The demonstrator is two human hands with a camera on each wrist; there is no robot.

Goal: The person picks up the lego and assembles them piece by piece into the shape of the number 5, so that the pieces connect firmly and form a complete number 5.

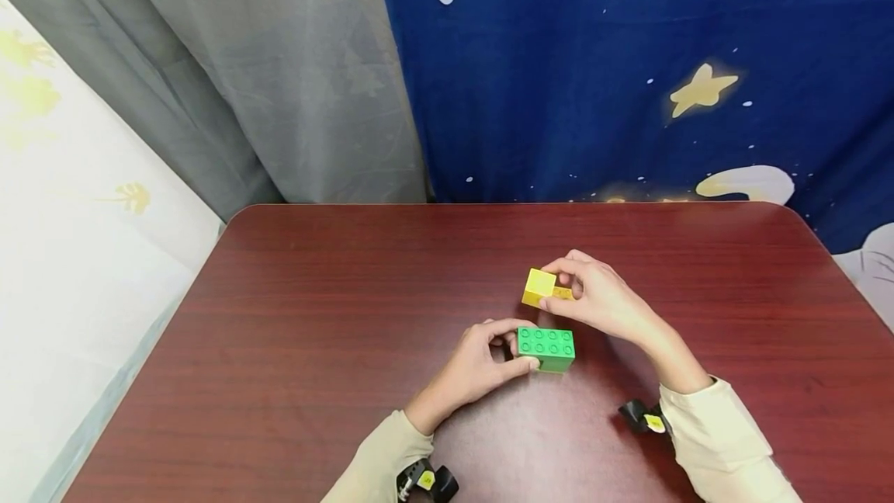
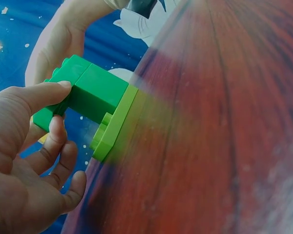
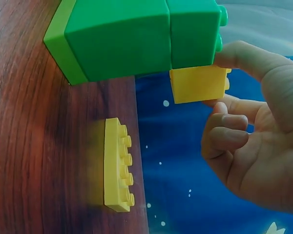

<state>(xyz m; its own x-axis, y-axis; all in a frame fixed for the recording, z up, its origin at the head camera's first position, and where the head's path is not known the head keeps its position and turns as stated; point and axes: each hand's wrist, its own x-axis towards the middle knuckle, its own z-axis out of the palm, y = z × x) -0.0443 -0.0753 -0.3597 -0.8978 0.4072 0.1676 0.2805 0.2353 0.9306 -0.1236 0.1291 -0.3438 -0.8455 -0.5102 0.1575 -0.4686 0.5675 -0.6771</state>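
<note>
My left hand (image 1: pixel 480 363) pinches the upper part of a green brick stack (image 1: pixel 546 346), thumb on the near side and fingers behind. In the left wrist view the stack stands on the table on a light green plate (image 2: pixel 113 127), whose studs show at one end. Beyond it, my right hand (image 1: pixel 602 295) holds a small yellow brick (image 3: pixel 199 84) between thumb and fingers, raised off the table. A flat yellow studded brick (image 3: pixel 116 165) lies on the table below, partly covered by the held brick and fingers in the head view.
The dark red wooden table (image 1: pixel 335 317) ends at a back edge before a blue star-patterned curtain (image 1: pixel 559 68) and a grey curtain (image 1: pixel 314 84). A white patterned cloth (image 1: pixel 84 200) hangs at the left. Black wrist cameras are strapped by both sleeves.
</note>
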